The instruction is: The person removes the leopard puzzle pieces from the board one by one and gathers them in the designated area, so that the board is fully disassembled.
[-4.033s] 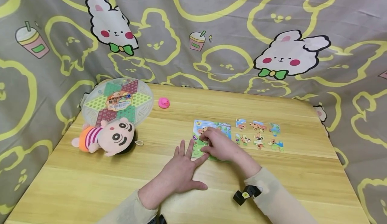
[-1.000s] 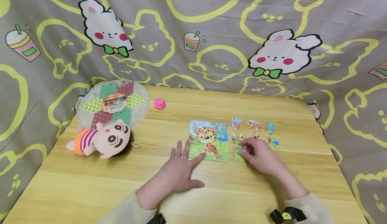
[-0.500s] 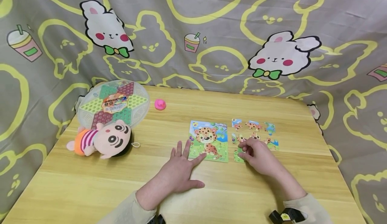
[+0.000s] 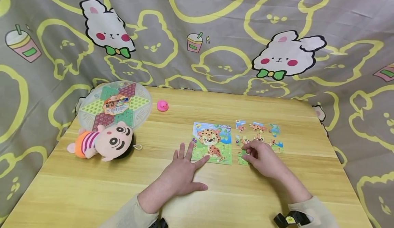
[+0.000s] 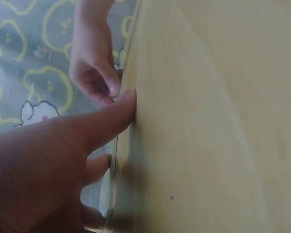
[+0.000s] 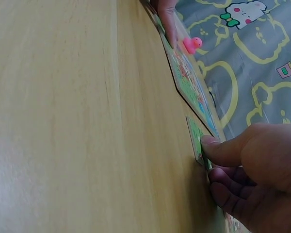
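A square jigsaw board [image 4: 212,142] with a spotted leopard cub picture lies flat on the table. My left hand [image 4: 181,175] rests spread beside it, the index fingertip touching its lower part. To the right, my right hand [image 4: 263,157] pinches a green puzzle piece [image 4: 241,159] between thumb and fingers; its right part is hidden by them. In the right wrist view, the thumb presses on this green piece [image 6: 195,138] close to the tabletop. Several loose pieces lie in rows behind that hand, among them a leopard-spotted piece [image 4: 258,127] and a blue-green piece [image 4: 274,129].
A pink rubber duck [image 4: 162,105] stands toward the back. At the left, a plush doll [image 4: 104,140] in a striped top lies against a round Chinese checkers board [image 4: 141,118]. Patterned grey cloth [image 4: 221,33] rises along the table's back and sides.
Four seconds ago my right hand was over the jigsaw board; it has since moved right to the loose pieces, where a green piece now lies. Over the last second the hands have barely moved.
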{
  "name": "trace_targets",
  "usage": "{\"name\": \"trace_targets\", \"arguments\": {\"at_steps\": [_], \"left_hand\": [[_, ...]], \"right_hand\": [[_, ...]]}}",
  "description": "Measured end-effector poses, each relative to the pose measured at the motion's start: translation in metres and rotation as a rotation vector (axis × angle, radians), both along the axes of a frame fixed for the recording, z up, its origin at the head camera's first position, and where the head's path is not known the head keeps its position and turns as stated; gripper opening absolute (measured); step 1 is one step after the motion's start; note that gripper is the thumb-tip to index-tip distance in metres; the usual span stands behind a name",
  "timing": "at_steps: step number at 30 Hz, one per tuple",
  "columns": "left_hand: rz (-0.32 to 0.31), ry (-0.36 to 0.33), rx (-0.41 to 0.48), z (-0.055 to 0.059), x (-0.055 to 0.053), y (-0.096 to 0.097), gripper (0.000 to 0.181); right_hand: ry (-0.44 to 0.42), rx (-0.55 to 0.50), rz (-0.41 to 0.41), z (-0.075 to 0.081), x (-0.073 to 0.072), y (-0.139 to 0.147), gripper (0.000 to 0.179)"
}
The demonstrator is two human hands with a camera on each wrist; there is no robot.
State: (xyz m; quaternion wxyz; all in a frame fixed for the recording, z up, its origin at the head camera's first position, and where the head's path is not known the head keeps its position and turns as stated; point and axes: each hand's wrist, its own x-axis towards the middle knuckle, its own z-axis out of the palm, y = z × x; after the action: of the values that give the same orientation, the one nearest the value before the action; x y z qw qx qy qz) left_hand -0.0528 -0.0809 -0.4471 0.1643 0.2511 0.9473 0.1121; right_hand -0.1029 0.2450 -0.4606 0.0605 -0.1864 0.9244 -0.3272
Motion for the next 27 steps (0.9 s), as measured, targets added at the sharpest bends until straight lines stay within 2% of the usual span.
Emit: {"name": "trace_targets", "arguments": {"at_steps": [8, 17, 21, 27], "left_hand": [[0.014, -0.018, 0.008, 0.003, -0.001, 0.001, 0.094], [0.027, -0.061, 0.034, 0.008, 0.000, 0.005, 0.092], [0.019, -0.026, 0.049, 0.012, 0.004, 0.014, 0.091], [0.015, 0.034, 0.044, 0.010, 0.007, 0.028, 0.094]], "right_hand": [[-0.021, -0.002, 0.028, 0.004, -0.001, 0.001, 0.018], [-0.036, -0.021, 0.045, 0.017, -0.007, -0.006, 0.017], [-0.034, -0.028, 0.066, 0.022, -0.012, -0.014, 0.017], [-0.049, -0.030, 0.132, 0.028, -0.019, -0.032, 0.023]]}}
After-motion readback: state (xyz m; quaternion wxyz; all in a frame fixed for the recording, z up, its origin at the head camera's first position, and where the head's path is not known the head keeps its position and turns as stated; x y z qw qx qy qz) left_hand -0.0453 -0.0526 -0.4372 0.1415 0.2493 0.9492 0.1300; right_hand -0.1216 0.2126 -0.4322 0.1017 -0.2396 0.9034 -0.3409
